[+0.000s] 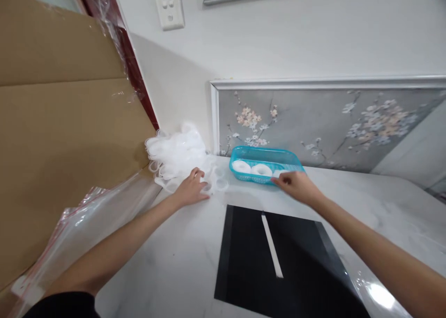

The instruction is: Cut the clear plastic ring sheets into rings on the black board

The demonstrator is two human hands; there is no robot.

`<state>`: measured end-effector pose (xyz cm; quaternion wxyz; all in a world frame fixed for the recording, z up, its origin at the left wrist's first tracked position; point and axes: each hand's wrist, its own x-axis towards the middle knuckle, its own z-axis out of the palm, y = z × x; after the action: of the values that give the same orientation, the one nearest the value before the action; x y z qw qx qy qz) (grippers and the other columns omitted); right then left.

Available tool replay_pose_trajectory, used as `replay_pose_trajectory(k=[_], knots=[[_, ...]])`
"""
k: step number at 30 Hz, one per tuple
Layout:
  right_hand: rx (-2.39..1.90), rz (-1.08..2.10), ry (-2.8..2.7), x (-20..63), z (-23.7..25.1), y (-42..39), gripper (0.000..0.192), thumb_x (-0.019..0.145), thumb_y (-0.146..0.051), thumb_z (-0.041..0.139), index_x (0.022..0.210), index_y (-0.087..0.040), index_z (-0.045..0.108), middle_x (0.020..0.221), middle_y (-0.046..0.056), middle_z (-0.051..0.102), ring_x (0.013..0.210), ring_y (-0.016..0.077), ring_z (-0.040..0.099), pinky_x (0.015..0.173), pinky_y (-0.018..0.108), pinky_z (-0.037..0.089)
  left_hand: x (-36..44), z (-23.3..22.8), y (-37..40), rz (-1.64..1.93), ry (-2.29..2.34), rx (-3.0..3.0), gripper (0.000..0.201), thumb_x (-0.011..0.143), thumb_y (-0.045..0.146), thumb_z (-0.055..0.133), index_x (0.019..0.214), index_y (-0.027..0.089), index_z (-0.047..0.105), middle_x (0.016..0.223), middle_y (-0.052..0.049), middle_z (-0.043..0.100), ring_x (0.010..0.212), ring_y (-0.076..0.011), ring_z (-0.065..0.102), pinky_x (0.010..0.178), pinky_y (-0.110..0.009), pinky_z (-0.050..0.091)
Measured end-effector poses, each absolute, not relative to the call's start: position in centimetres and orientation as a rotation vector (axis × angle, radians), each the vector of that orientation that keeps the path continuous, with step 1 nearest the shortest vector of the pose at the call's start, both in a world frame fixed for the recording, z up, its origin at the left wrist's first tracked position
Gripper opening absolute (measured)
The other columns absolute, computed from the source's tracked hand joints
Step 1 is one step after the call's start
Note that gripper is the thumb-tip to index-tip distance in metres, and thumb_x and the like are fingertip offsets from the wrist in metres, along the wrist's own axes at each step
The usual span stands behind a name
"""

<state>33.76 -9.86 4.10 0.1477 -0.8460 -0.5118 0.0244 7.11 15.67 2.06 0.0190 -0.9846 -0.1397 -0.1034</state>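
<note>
My left hand (pixel 191 188) rests on the white marble table (pixel 181 262), fingers bent on the edge of a heap of clear plastic rings (pixel 177 155). A few loose rings (pixel 220 184) lie just right of its fingertips. My right hand (pixel 294 184) reaches to the front rim of a turquoise plastic basket (pixel 265 156), its fingers pinched together at the rim; whether they hold anything is hidden. Inside the basket lie two white tape rolls (pixel 251 168). A black sheet (pixel 278 262) with a white strip (pixel 272 246) on it lies between my forearms.
A large sheet of cardboard (pixel 59 146) leans on the left. Clear zip bags (pixel 87 225) with red seals lie at the table's left edge. A wall with a floral panel (pixel 331 123) and a socket (pixel 169 9) stands behind the basket.
</note>
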Motion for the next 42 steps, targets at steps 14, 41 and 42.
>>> replay_pose_trajectory(k=[14, 41, 42], knots=[[-2.273, 0.956, -1.303, 27.2, -0.7, -13.8, 0.01, 0.072, -0.023, 0.054, 0.068, -0.015, 0.059, 0.056, 0.003, 0.062, 0.049, 0.0142, 0.06, 0.047, 0.021, 0.039, 10.5, 11.5, 20.6, -0.959, -0.84, -2.949, 0.018, 0.085, 0.02, 0.051, 0.081, 0.013, 0.067, 0.102, -0.009, 0.047, 0.101, -0.022, 0.046, 0.099, -0.041, 0.035], [-1.185, 0.947, -0.721, 25.7, 5.4, -11.7, 0.047, 0.066, -0.055, 0.073, 0.082, -0.013, 0.056, 0.057, -0.007, 0.038, 0.043, 0.0019, 0.023, 0.042, 0.021, 0.014, 9.7, 32.9, 13.5, -1.42, -1.037, -2.873, 0.028, 0.072, 0.047, 0.062, 0.078, 0.019, 0.065, 0.077, -0.001, 0.059, 0.088, -0.02, 0.054, 0.072, -0.035, 0.036], [-1.151, 0.929, -0.722, 24.9, 6.1, -11.3, 0.046, 0.067, -0.055, 0.073, 0.08, -0.014, 0.056, 0.058, -0.007, 0.039, 0.043, 0.0016, 0.022, 0.041, 0.021, 0.013, 9.1, 31.9, 12.4, -1.284, -1.018, -2.902, 0.026, 0.073, 0.043, 0.061, 0.075, 0.018, 0.066, 0.078, -0.002, 0.059, 0.087, -0.02, 0.054, 0.073, -0.035, 0.038]])
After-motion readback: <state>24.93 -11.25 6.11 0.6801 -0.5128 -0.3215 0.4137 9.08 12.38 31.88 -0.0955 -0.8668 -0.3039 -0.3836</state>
